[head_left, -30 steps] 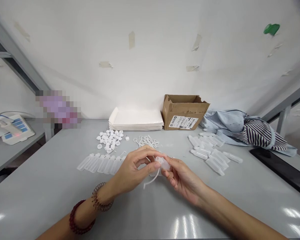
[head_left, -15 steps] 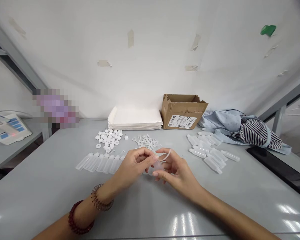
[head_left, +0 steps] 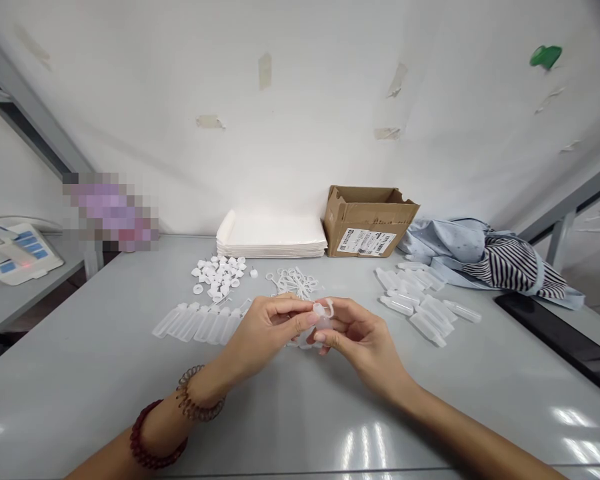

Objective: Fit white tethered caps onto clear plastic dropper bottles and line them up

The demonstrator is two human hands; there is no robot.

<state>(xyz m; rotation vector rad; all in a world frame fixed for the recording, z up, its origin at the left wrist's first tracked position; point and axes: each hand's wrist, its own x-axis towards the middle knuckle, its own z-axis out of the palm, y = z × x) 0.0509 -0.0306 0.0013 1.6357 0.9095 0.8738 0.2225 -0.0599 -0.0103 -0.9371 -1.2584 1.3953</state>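
A small translucent bottle (head_left: 325, 323) was held over a gray table (head_left: 260, 427) between thumb and fingers of both hands, the left hand (head_left: 260, 333) pinching near its white top, the right hand (head_left: 367, 341) gripping its body. White caps (head_left: 219, 275) and looped straps (head_left: 299, 283) lay beyond.

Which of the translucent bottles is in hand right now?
The bottle held between the left hand and right hand, with a white strap curling at its neck; the bottle row at left and loose bottle pile at right lie on the table.
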